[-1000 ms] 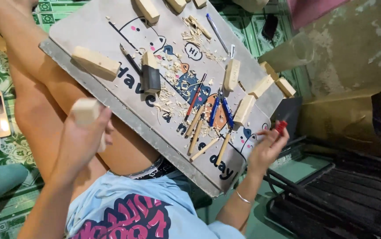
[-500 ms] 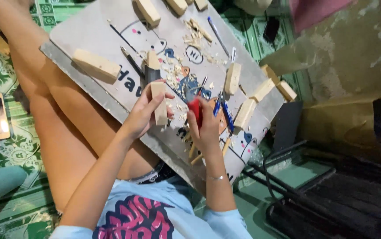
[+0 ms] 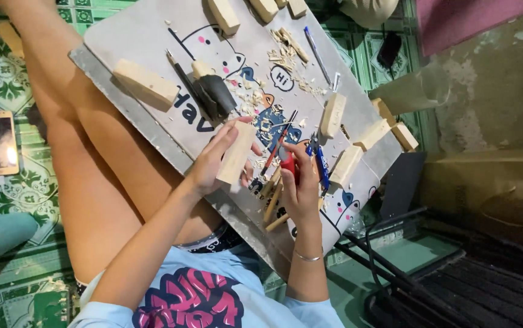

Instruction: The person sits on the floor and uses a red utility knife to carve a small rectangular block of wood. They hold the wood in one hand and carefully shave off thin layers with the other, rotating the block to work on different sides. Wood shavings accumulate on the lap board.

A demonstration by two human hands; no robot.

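The left hand [image 3: 213, 164] is wrapped around a pale wood block [image 3: 236, 153], with the fingers curled on its far side and the thumb underneath. The block is long and thin, and its long way runs up and away from the person, leaning a little to the right. The right hand [image 3: 301, 191] is closed around a red-handled tool [image 3: 288, 165]. The tool is thin and points up toward the far side of the board [image 3: 140, 42] that lies across the person's legs. The two hands are close together, side by side. The block is just to the left of the tool, and the tool lies almost the same way as the block. The right hand is the one nearest the block's right side. The tool's tip looks close to the block, but I cannot tell if it touches. Under the right hand lie some wooden sticks [image 3: 271, 200] and a blue pen [image 3: 321, 163]. More wood blocks [image 3: 146, 83] sit on the board, farther away.
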